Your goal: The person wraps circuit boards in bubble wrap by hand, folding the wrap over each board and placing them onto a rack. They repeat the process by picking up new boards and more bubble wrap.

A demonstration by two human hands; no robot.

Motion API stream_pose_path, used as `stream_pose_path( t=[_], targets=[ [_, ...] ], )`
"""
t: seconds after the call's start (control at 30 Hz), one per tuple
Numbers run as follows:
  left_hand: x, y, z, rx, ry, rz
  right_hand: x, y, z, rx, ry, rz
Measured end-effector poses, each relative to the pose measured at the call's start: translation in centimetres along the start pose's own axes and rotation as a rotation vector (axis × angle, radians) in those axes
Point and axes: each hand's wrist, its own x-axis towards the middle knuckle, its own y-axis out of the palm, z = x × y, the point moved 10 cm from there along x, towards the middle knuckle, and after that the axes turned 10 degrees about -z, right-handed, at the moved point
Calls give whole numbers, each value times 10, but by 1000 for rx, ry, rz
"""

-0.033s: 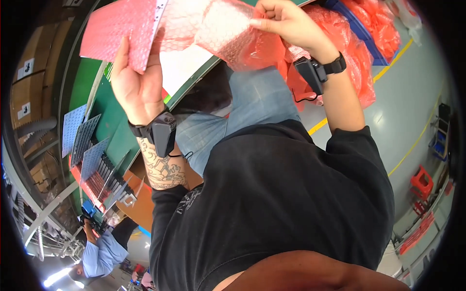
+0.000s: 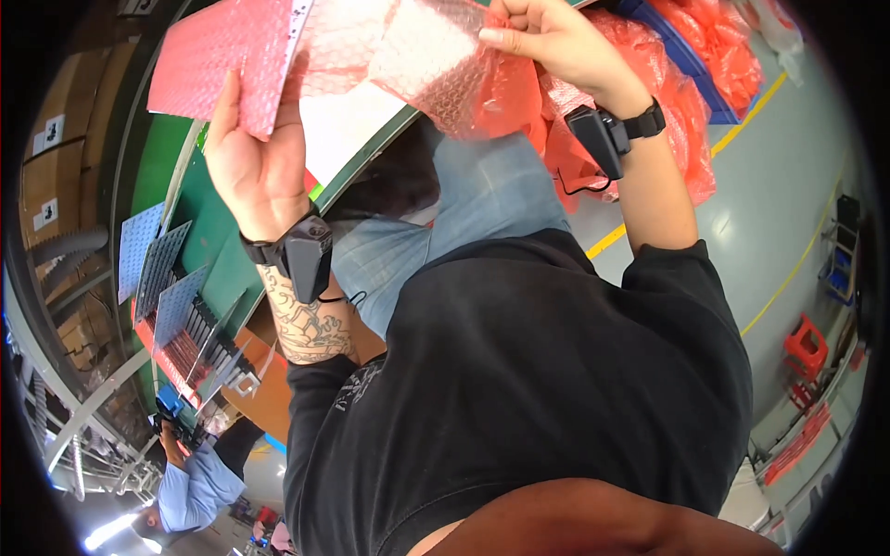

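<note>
My left hand [image 2: 255, 167] grips the near edge of a flat panel covered in pink bubble wrap [image 2: 218, 60]; one finger lies on its face and the others go behind it. A pale dotted edge shows along the panel's right side. To the right, my right hand [image 2: 547, 37] pinches the corner of a sheer pink bubble-wrap bag [image 2: 436, 65] between thumb and fingers. The bag spreads over the bench toward the panel, and whether the two are joined I cannot tell. Beneath the bag lies a white sheet [image 2: 348, 125] on the green bench [image 2: 218, 246].
Crumpled pink bubble bags [image 2: 667, 139] are heaped at right by a blue bin [image 2: 686, 56]. Several perforated panels [image 2: 176, 306] stand upright in a rack at left. Cardboard boxes [image 2: 51, 181] fill a shelf beyond. A person in a light blue shirt [image 2: 199, 486] is at lower left.
My left hand and the wrapped panel have shifted slightly left. My right hand has barely moved, still pinching the bag.
</note>
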Motion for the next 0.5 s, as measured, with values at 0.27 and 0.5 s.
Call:
stream_pose_path(
  t=[0.27,0.5],
  targets=[
    [5,54,-2,-67,-115,170,-11,-31,70,141,-93,105],
    [10,55,-6,-54,-119,212,-9,-23,50,172,-37,182]
  ],
)
